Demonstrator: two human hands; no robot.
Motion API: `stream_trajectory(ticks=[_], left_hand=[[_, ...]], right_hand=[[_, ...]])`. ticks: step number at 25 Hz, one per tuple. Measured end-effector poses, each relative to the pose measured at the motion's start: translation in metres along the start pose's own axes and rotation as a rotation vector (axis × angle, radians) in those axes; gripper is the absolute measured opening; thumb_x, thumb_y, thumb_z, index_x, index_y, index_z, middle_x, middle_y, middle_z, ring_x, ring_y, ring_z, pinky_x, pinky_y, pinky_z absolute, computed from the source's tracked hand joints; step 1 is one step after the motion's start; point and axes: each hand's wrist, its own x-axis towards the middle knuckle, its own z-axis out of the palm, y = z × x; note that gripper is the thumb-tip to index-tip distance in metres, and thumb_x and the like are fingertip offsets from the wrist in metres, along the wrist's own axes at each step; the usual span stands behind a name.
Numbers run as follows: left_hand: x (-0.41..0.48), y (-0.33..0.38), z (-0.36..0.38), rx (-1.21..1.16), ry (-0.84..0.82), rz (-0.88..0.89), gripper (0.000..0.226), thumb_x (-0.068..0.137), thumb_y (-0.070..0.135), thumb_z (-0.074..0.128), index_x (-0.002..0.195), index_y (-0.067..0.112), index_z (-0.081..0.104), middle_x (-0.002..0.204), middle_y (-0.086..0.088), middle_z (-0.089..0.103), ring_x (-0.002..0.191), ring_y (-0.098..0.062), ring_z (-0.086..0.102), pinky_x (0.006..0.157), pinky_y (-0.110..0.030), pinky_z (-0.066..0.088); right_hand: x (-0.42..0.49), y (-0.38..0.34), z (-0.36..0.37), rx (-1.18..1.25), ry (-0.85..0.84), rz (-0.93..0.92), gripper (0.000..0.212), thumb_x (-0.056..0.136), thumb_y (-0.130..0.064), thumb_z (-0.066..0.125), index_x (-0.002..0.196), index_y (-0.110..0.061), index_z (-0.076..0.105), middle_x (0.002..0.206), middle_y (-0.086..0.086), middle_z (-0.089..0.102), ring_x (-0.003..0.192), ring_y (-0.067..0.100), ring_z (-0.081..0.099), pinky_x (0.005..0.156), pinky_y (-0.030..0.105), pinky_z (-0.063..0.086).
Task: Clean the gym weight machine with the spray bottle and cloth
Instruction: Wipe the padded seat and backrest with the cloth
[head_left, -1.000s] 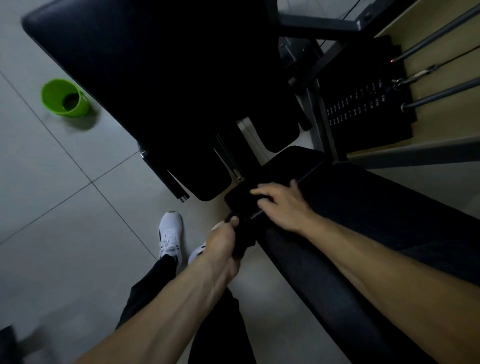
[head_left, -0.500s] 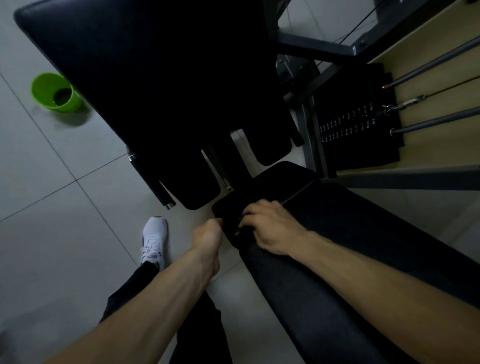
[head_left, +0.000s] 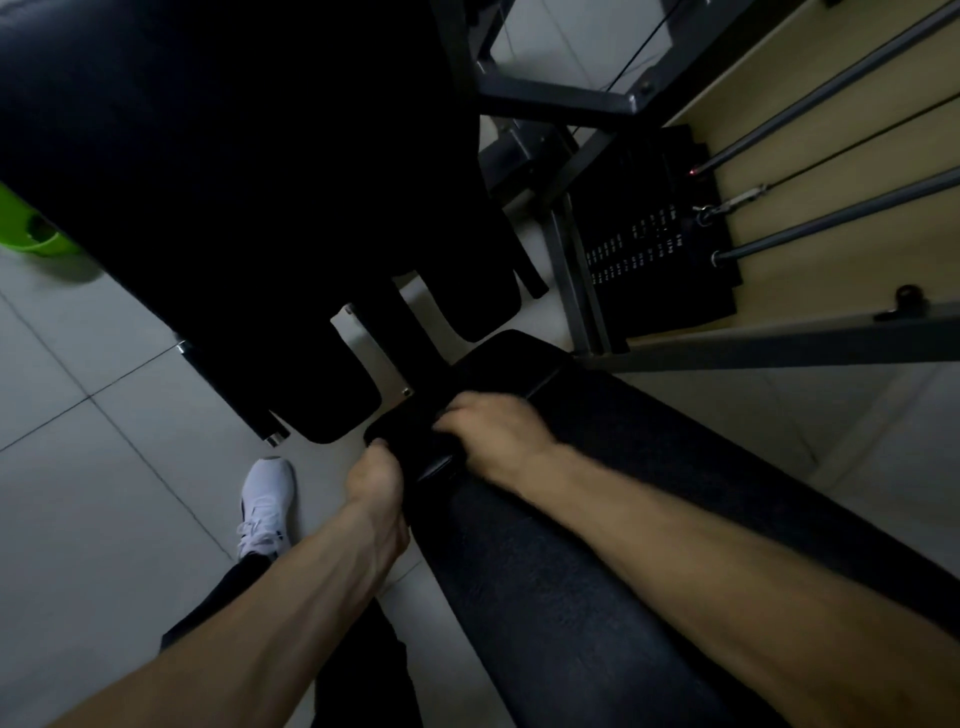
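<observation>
Cloth (head_left: 418, 449): dark, hard to separate from the black upholstery in the dim light; it is seen draped over the far end of the seat pad (head_left: 571, 571), directly between the two hands. Left hand (head_left: 376, 475) is placed at the pad's end edge, on the cloth's near-left side; its fingers are curled tight and the cloth's hanging edge appears to be pinched in them. Right hand (head_left: 493, 434) is laid on top from the right, knuckles up, fingers (head_left: 449, 415) bent down over the cloth and apparently bunching it; some motion blur is noted there. Both hands are touching the cloth, so neither is nearer. The pad's long axis is judged to run from that far end back toward the person, beneath the right forearm, so a wipe would probably be drawn that way, with the right hand better set to lead. No spray bottle is seen. Outward: the large black back pad (head_left: 234, 156) above left, the weight stack (head_left: 660, 244) with guide rods (head_left: 831, 218) at upper right, a green bucket (head_left: 28, 234) on the tiled floor (head_left: 104, 519) at far left, and a white shoe (head_left: 267, 499) below the left hand.
</observation>
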Motion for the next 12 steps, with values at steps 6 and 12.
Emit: stream_trajectory(ticks=[6,12], left_hand=[[0.018,0.005,-0.017,0.038,0.027,0.024,0.035,0.110,0.037,0.036,0.122,0.009,0.054,0.086,-0.005,0.055,0.074,-0.018,0.052,0.061,-0.032,0.049],[0.073,0.016,-0.031,0.085,-0.034,0.016,0.042,0.109,0.042,0.038,0.121,0.008,0.059,0.123,-0.010,0.064,0.113,-0.030,0.063,0.087,-0.042,0.052]], right_hand=[[0.050,0.009,0.000,-0.031,-0.117,0.098,0.042,0.091,-0.012,0.064,0.130,-0.026,0.064,0.133,0.006,0.063,0.125,0.027,0.059,0.115,0.045,0.037],[0.094,0.042,-0.003,-0.174,-0.044,0.442,0.031,0.091,-0.006,0.069,0.121,-0.009,0.067,0.125,0.014,0.059,0.110,0.035,0.063,0.073,0.038,0.050]])
